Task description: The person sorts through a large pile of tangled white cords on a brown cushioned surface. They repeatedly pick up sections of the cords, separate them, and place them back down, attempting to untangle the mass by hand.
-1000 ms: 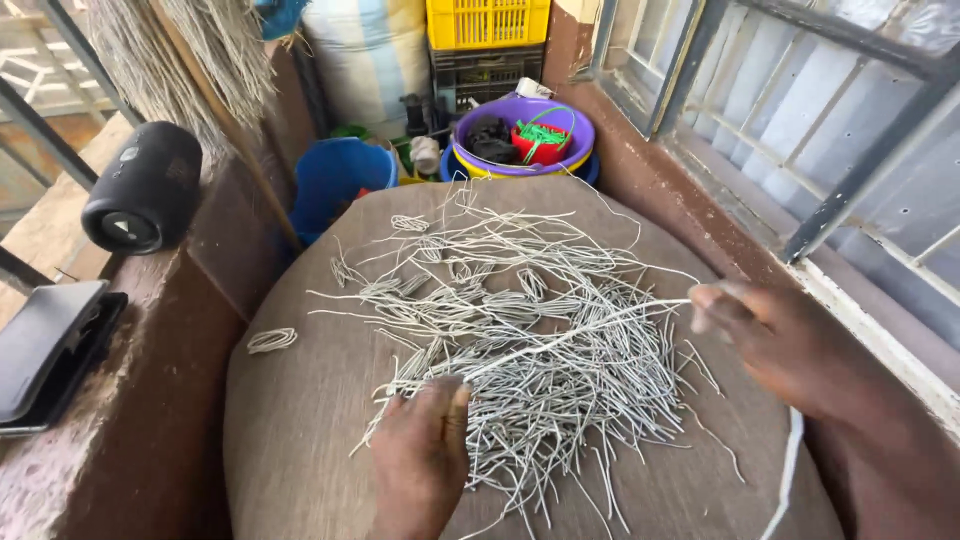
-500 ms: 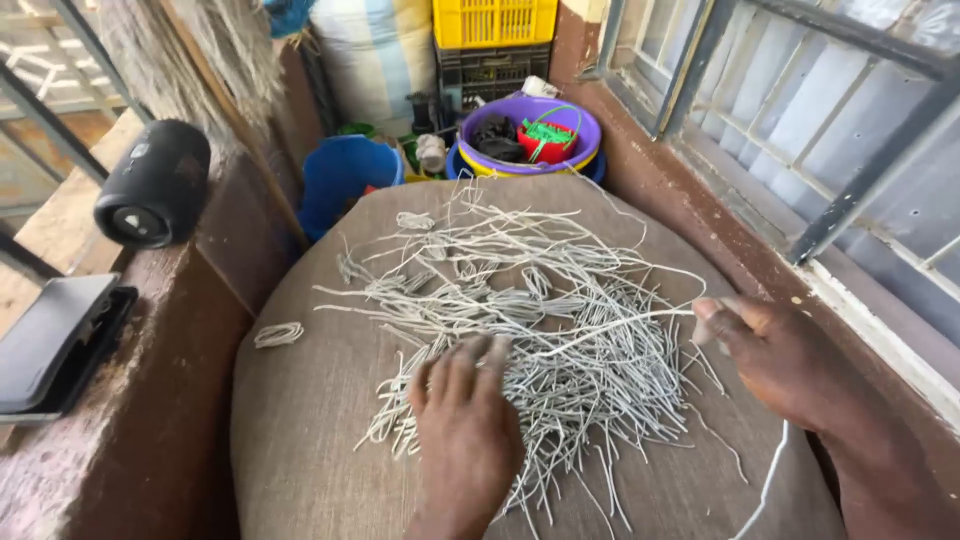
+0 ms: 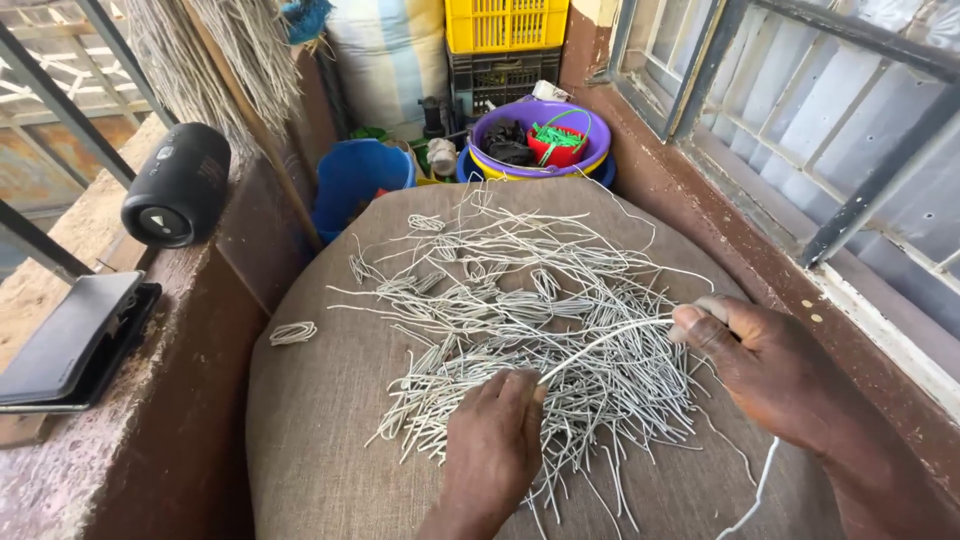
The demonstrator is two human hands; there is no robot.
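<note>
Burlap stretched over a rounded cushion [image 3: 330, 400] fills the corner between a brick ledge [image 3: 120, 440] and a barred window [image 3: 800, 120], and on it lies a loose heap of pale cut cords [image 3: 540, 320]. My left hand [image 3: 490, 450] rests palm down on the near edge of the heap, its fingers [image 3: 520, 385] close together and pressing 1 end of a single long cord [image 3: 600, 343]. My right hand [image 3: 770, 365] pinches the other end of that cord between thumb and forefinger, so it runs raised between both hands above the heap. 1 small coil [image 3: 292, 332] lies apart on the burlap to the left. Beyond the cushion stand a blue bucket [image 3: 360, 180], a purple basin [image 3: 545, 135] and a yellow crate [image 3: 505, 22]; a black speaker [image 3: 178, 185] and a dark case [image 3: 70, 340] sit on the ledge.
</note>
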